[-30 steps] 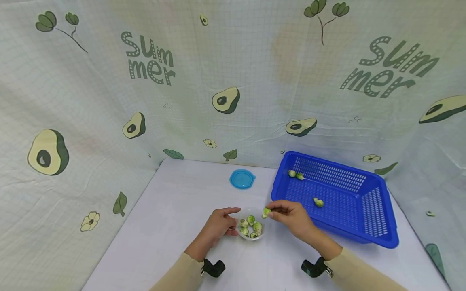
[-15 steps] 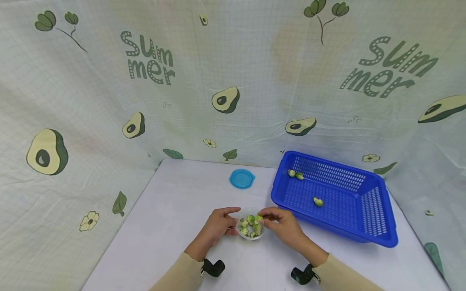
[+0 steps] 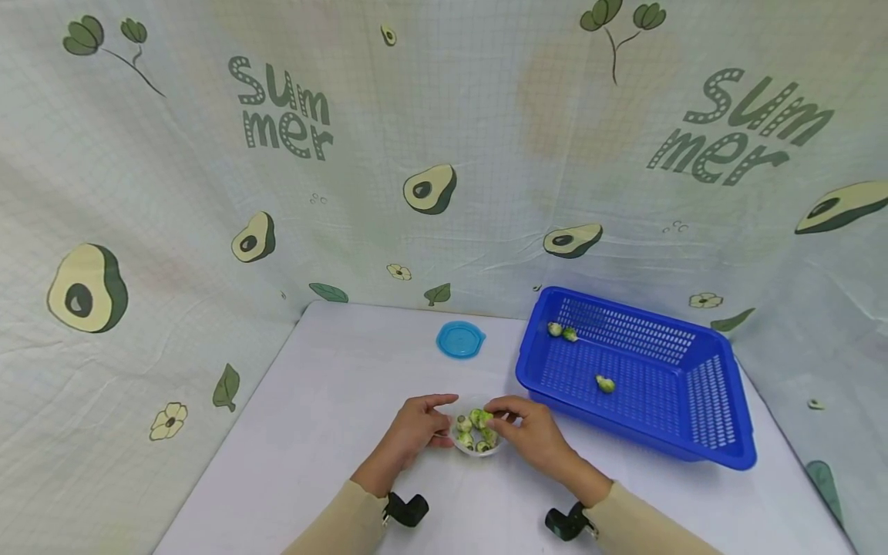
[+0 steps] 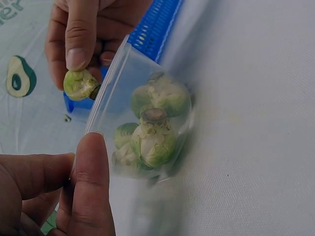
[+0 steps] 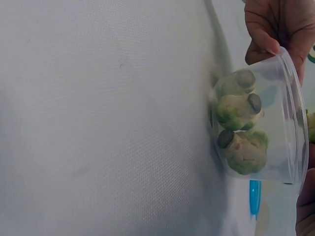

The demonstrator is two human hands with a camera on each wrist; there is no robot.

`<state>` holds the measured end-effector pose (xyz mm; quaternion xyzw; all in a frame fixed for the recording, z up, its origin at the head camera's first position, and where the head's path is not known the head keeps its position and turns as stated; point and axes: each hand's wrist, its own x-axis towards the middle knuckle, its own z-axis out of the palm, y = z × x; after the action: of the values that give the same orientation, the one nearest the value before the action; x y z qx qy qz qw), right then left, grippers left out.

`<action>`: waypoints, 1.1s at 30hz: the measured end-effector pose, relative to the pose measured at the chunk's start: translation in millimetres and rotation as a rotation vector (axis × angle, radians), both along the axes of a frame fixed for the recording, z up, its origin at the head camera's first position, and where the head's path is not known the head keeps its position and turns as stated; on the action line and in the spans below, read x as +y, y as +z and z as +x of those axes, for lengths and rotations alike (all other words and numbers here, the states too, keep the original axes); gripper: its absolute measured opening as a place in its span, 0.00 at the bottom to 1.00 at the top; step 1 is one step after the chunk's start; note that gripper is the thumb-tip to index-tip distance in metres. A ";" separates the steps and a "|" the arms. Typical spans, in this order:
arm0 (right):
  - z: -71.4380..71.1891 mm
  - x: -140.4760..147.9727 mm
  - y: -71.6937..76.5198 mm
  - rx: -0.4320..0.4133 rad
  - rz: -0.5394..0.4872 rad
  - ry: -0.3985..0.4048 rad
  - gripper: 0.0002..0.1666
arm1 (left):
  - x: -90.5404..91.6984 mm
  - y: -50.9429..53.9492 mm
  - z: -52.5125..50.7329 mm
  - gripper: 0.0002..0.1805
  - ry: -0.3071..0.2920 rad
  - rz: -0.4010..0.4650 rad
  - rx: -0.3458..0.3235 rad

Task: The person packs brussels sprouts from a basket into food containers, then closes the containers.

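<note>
Green sprout [image 4: 78, 84]: clamped between thumb and fingers of the right hand [image 3: 534, 435], which has moved inward over the clear container [image 5: 278, 123], apparently positioning it for loading. Left hand [image 3: 418, 424]: pinches the container's rim. Three basket sprouts [image 3: 606, 384] lie in the blue basket [image 3: 645, 405].

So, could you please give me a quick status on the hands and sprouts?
Left hand grips tub, sprouts inside. Right hand pinches another sprout at tub's mouth. Lid aside, nothing visibly in the way.
</note>
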<state>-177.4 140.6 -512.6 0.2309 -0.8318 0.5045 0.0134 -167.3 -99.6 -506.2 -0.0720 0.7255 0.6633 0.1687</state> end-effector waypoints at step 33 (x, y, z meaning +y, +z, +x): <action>-1.0 -7.9 -2.0 0.022 0.080 -0.043 0.11 | -0.2 -3.1 -0.6 0.27 0.009 0.008 0.009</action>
<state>-178.3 132.7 -514.6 0.2189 -0.8560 0.4678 0.0243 -167.9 -99.8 -509.3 -0.0715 0.7231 0.6674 0.1630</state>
